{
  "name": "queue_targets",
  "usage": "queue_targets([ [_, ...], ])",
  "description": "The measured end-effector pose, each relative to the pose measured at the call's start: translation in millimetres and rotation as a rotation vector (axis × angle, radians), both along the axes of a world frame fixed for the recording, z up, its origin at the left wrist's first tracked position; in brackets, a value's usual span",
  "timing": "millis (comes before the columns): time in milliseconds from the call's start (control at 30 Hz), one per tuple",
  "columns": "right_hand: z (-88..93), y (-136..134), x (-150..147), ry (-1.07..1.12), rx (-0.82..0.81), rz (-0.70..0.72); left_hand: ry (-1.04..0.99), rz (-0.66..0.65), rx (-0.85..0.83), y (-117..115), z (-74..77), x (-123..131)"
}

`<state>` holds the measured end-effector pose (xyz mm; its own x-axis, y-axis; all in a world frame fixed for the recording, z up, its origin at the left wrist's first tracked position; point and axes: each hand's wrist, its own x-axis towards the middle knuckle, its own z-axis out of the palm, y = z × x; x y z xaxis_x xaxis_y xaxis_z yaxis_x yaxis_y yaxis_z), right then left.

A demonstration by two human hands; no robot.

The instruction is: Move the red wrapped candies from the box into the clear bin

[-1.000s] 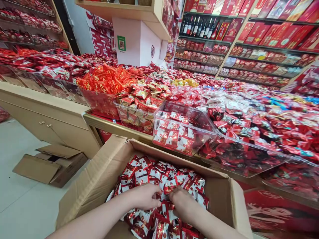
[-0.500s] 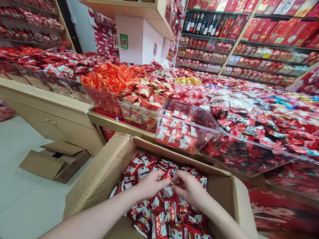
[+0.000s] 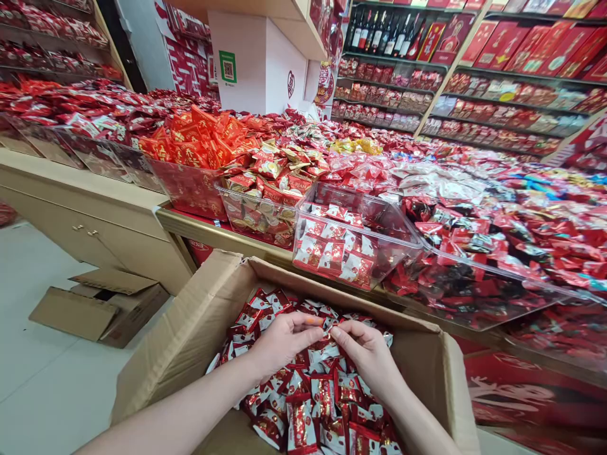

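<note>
1. Left hand point(image 3: 284, 341) and right hand point(image 3: 372, 357), fingertips meeting above the carton; each grip is pinched together on one red-and-white candy packet point(image 3: 327, 329), largely hidden by the fingers.
2. Loose candy packets point(image 3: 301, 423), red and white, heaped beneath the hands inside an open cardboard carton point(image 3: 175, 341).
3. Clear plastic bin point(image 3: 393, 256), just beyond the carton at the edge of the counter point(image 3: 203, 227), partly filled with similar packets.
4. Durian packets point(image 3: 291, 183), in the adjoining bin to the left; orange-red packets point(image 3: 199, 139) rise beside them.
5. Smaller cardboard box point(image 3: 73, 315), flaps open, on the floor at left.
6. Wine bottles point(image 3: 384, 35), standing upright on the rear shelving point(image 3: 449, 77).
</note>
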<state>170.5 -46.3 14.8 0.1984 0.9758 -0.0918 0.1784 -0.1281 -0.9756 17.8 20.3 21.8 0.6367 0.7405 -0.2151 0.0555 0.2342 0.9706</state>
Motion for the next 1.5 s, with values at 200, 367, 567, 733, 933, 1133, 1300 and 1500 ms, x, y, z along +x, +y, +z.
queue_targets([
  [200, 2.3, -0.7, -0.7, -0.095, 0.118, -0.065, 0.098, -0.033, 0.012, 0.1, 2.3, -0.6],
  [367, 7.7, -2.1, -1.3, -0.093, 0.166, -0.1, 0.128, -0.012, 0.042, 0.6, 2.9, -1.2],
  [567, 10.4, -3.5, -2.6, -0.046, 0.199, -0.151, 0.114, 0.016, 0.188, -1.1, 6.3, -1.1],
  [733, 7.5, -4.3, -6.2, 0.089, 0.191, -0.235, 0.126, 0.082, 0.368, -2.3, 13.4, 3.0],
  [933, 5.6, -2.8, -9.4, 0.383, 0.155, -0.311, 0.14, 0.1, 0.348, -3.1, 15.0, 8.1],
  [1133, 4.2, 0.9, -3.6, 0.32, 0.082, -0.21, 0.068, 0.106, 0.215, -5.6, 12.8, 9.5],
  [1300, 5.6, -0.2, -6.5, 0.288, 0.08, -0.148, -0.022, 0.154, 0.02, -9.0, 9.6, 12.2],
  [1500, 8.0, -2.0, -7.3, 0.385, -0.035, -0.119, -0.057, 0.192, -0.053, -7.0, 7.6, 11.9],
])
